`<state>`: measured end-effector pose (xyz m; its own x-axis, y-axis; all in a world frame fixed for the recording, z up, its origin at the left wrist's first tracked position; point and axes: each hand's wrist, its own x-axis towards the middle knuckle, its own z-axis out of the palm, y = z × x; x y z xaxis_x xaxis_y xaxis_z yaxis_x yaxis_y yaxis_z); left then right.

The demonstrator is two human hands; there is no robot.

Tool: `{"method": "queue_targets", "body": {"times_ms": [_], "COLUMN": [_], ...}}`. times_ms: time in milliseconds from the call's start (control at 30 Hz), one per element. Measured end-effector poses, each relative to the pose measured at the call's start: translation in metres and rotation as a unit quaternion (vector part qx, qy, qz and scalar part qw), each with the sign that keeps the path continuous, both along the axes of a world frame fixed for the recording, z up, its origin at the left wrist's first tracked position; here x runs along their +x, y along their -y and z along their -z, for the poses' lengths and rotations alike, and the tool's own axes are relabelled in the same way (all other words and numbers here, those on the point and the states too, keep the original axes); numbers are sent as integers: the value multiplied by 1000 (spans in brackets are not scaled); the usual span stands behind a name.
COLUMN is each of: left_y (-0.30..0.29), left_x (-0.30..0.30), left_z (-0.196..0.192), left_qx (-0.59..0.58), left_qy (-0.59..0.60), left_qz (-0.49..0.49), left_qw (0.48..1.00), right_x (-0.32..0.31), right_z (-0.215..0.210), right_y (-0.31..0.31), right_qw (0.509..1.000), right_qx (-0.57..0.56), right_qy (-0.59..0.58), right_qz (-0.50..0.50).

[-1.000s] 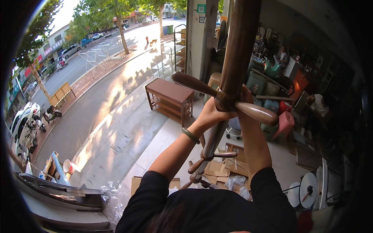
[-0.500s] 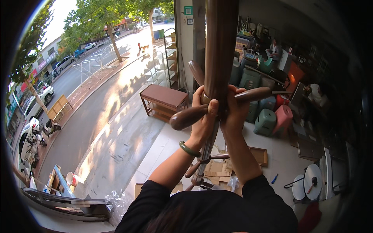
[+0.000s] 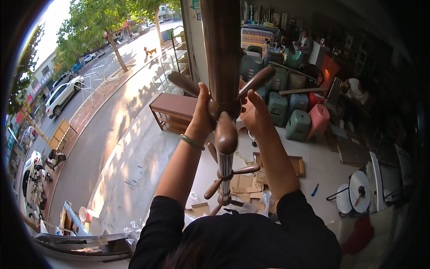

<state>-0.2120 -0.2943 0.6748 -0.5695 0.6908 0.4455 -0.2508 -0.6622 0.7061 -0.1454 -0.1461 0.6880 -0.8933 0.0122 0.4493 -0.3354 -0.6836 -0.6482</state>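
A dark brown wooden coat rack (image 3: 221,49) rises upright in front of me, a thick post with rounded pegs around its collar. One peg (image 3: 226,136) points toward me; others stick out left and right. My left hand (image 3: 204,114) is closed against the collar's left side, thumb up. On the other side, my right hand (image 3: 256,114) curls its fingers at the collar below the right peg (image 3: 259,82); the post partly hides them. Beneath runs a shiny, seemingly wrapped pole (image 3: 225,166) with more pegs (image 3: 247,169). A green bangle (image 3: 191,142) circles my left wrist.
Flattened cardboard (image 3: 244,183) and a blue-handled tool (image 3: 315,190) lie on the floor. A brown bench (image 3: 172,105) stands left, stacked green and pink stools (image 3: 317,119) right. Two people sit at the back right. The street runs along the left.
The collar's pegs have turned, so one now points at me. My right hand has loosened and shifted around the collar. The view has swung right, and a white car has moved up the road.
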Motion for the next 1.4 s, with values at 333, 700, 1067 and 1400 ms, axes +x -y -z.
{"method": "queue_targets", "body": {"times_ms": [333, 700, 1067, 1400], "left_y": [14, 10, 24, 6], "left_x": [65, 26, 49, 51], "left_z": [9, 2, 9, 8], "left_qx": [24, -35, -75, -6], "left_qy": [-67, 2, -142, -135], "left_qz": [-436, -230, -427, -383], "left_qw": [897, 973, 890, 914], "right_x": [18, 19, 15, 23], "right_z": [-9, 33, 7, 26], "right_y": [48, 46, 38, 23], "right_qw": [956, 871, 983, 947], "right_qx": [109, 109, 1, 94], "right_qy": [-184, -218, -150, -202], "right_qz": [203, 427, 101, 230]}}
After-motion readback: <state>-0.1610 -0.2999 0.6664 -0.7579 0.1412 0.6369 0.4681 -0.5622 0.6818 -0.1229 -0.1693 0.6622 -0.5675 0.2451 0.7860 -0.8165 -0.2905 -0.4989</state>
